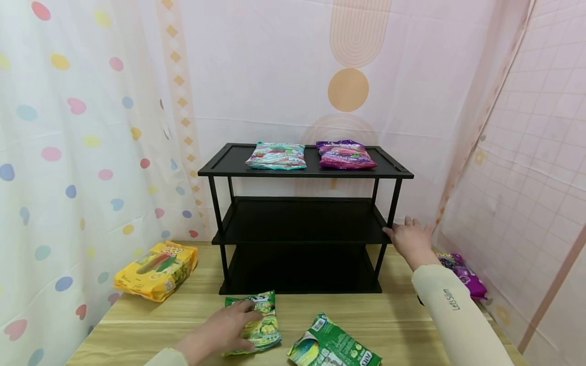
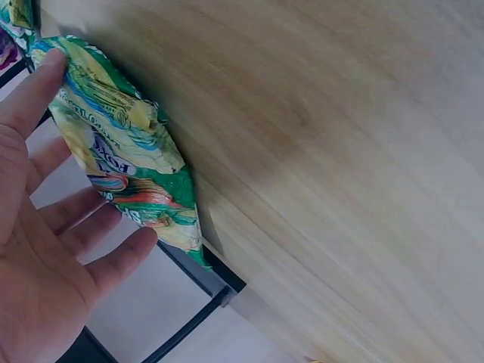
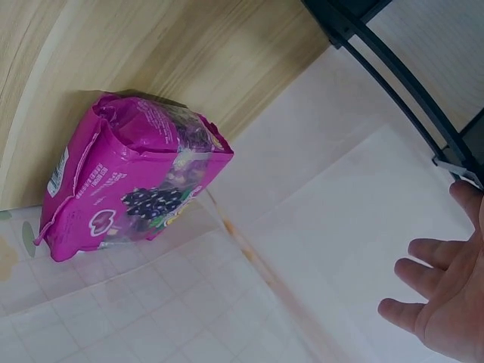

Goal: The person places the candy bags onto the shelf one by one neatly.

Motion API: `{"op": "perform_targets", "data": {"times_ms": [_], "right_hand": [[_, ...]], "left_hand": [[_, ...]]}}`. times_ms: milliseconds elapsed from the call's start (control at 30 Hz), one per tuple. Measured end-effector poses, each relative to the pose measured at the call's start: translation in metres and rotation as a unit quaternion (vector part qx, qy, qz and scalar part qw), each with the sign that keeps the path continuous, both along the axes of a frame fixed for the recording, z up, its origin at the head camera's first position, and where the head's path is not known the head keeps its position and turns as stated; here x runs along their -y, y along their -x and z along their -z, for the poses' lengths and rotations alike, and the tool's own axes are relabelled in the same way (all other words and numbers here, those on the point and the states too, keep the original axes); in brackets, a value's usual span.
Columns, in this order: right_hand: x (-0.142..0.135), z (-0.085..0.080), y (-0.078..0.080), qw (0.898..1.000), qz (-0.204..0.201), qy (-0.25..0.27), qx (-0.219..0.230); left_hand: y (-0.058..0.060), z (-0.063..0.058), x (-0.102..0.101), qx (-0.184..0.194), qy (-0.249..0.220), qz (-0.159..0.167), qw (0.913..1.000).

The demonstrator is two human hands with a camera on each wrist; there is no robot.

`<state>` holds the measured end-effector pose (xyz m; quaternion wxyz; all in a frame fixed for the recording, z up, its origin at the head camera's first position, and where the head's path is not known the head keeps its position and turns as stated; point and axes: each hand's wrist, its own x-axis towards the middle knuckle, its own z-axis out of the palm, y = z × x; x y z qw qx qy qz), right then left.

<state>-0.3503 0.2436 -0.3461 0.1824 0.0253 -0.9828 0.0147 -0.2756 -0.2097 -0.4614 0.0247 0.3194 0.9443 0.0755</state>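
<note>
Beside the black rack (image 1: 297, 221): yellow bag (image 1: 155, 272), purple bag (image 1: 469, 279)

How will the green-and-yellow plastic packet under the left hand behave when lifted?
The green-and-yellow plastic packet will probably flex, since its film looks wrinkled. It could slip a little, given the film's sheen. Rolling seems unlikely: its shape is broad and flattish.
</note>
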Motion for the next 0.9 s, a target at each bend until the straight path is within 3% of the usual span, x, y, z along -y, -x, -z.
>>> {"op": "perform_targets", "data": {"times_ms": [367, 500, 633, 900], "right_hand": [[-0.001, 0.000, 0.001, 1.000, 0.003, 0.006, 0.008], [0.000, 0.000, 0.001, 1.000, 0.005, 0.007, 0.009], [-0.001, 0.000, 0.001, 1.000, 0.005, 0.008, 0.009], [0.000, 0.000, 0.001, 1.000, 0.005, 0.003, 0.005]], "left_hand": [[0.001, -0.005, 0.004, 0.012, 0.005, 0.027, 0.9995], [0.003, -0.005, 0.006, 0.021, 0.008, 0.021, 0.9995], [0.006, -0.007, 0.008, 0.019, -0.015, -0.009, 0.9997], [0.009, -0.011, 0.014, -0.026, -0.065, -0.125, 0.9896]]}}
